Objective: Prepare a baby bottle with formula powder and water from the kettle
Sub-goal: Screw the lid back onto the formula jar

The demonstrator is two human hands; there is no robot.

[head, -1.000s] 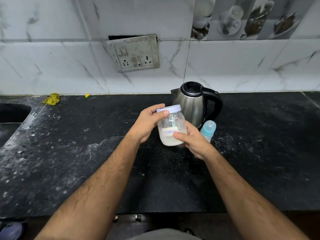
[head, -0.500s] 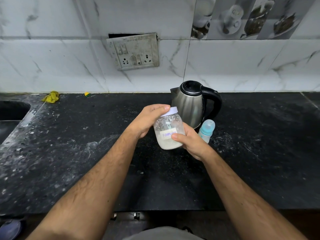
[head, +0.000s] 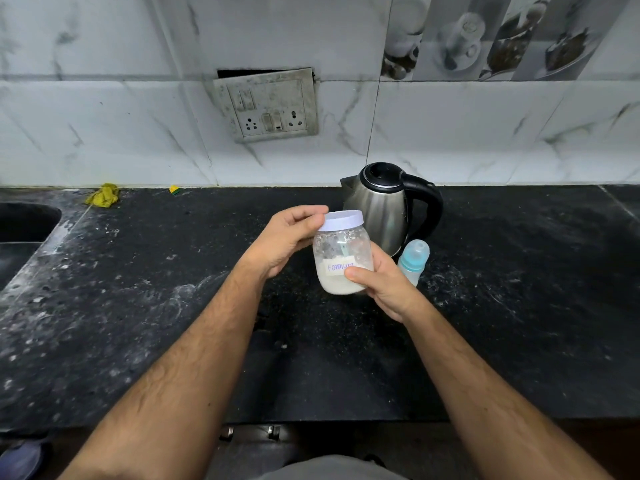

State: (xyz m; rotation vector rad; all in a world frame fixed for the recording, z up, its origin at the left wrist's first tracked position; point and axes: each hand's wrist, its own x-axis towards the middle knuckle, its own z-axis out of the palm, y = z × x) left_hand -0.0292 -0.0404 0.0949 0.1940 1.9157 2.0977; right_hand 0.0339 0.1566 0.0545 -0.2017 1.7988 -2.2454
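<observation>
Both hands hold the formula jar (head: 343, 258) (lid (head: 341, 220) on).

You had dim, cool, even light from overhead and in front, with a bluish cast over the marble wall tiles (head: 467, 133). The black countertop (head: 519, 306) swallowed most of it; only pale scuffs and specks showed on its left half. Soft highlights ran down the steel kettle (head: 377, 209), and a faint shadow lay under your forearms. You saw no harsh glare anywhere. The wide lens bowed the counter's back edge and stretched the wall tile seams outward toward the corners. The centre was sharp enough for you to read handwriting on the formula jar (head: 343, 258); the frame's corners went soft and darker.
</observation>
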